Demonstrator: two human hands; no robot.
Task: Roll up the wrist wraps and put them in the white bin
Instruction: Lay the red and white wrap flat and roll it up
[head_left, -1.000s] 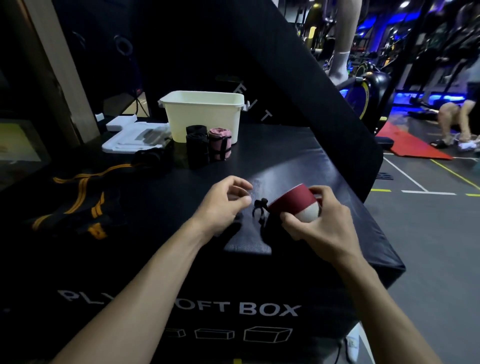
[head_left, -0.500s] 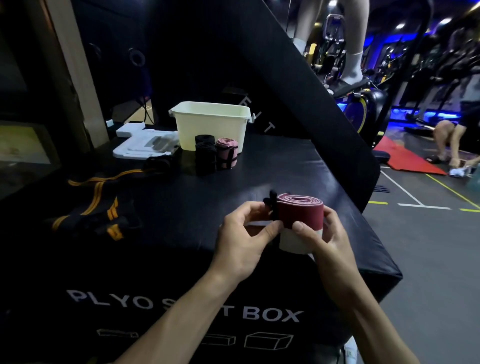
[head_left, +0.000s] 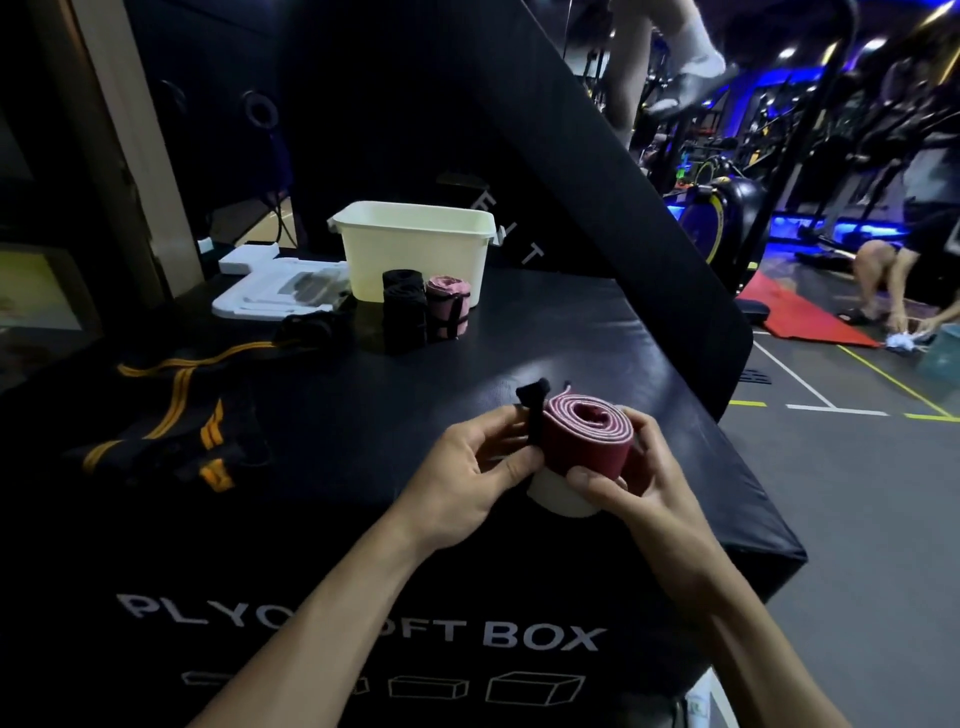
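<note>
Facing up, rolled wrist wrap (head_left: 584, 441)

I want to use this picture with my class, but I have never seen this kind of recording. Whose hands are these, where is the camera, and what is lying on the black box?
There is no machine here: a person wears a camera on the head, looking forward and down, so you see their own two bare hands. The right hand grips a rolled red and white wrist wrap; the left hand pinches its black strap. They work over a black padded gym box. Farther back on it stand a white bin, two rolled black wraps and a rolled pink wrap in front of it. To the left lie unrolled black and yellow wraps and a white tray.
</note>
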